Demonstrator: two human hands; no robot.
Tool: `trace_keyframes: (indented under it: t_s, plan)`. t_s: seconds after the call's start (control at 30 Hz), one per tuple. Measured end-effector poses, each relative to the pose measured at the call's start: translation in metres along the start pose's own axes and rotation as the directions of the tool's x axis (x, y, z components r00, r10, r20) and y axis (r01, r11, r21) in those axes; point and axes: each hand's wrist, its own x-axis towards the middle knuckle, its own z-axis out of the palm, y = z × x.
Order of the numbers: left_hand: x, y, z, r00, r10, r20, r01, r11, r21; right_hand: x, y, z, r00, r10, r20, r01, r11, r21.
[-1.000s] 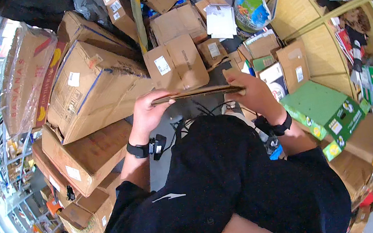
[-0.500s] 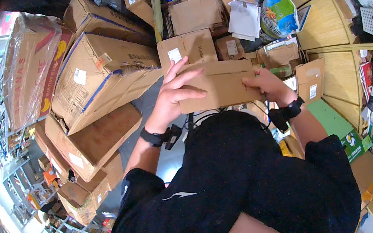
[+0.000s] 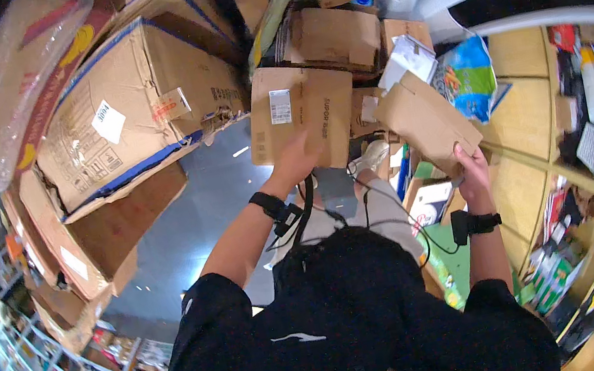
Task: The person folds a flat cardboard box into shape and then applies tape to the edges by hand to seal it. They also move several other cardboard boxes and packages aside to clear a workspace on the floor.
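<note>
In my right hand (image 3: 472, 165) is a small plain cardboard box (image 3: 423, 119), gripped at its near right corner with the thumb on the top face. It is tilted and held out to the right of the middle. My left hand (image 3: 296, 158) is over the near edge of a larger cardboard box (image 3: 328, 113) that has a white label. The left fingers are blurred against that box, so I cannot tell how they are bent or whether they touch it.
Large cartons (image 3: 120, 113) lean at the left above an open carton (image 3: 131, 225). Behind the labelled box stand more boxes (image 3: 331, 34). White papers (image 3: 408, 61) and a blue-green bag (image 3: 471, 77) lie at the back right. Wooden shelving (image 3: 526, 171) lines the right, and dark cables (image 3: 385, 194) hang before me.
My left hand has come off the small box and lowered to the labelled box. My right hand has carried the small box to the right and turned it. The view has shifted.
</note>
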Motion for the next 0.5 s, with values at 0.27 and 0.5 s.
trace_keyframes:
  t_s: [0.27, 0.5]
  plan:
    - [0.094, -0.127, 0.049, 0.93, -0.307, -0.203, 0.366, 0.831, 0.419, 0.223, 0.086, 0.091, 0.992, -0.045, 0.122, 0.088, 0.923, -0.376]
    - [0.183, -0.202, 0.088, 0.83, -0.424, -0.362, 0.556, 0.68, 0.478, 0.384, 0.168, 0.255, 0.983, -0.118, 0.142, 0.172, 0.869, -0.465]
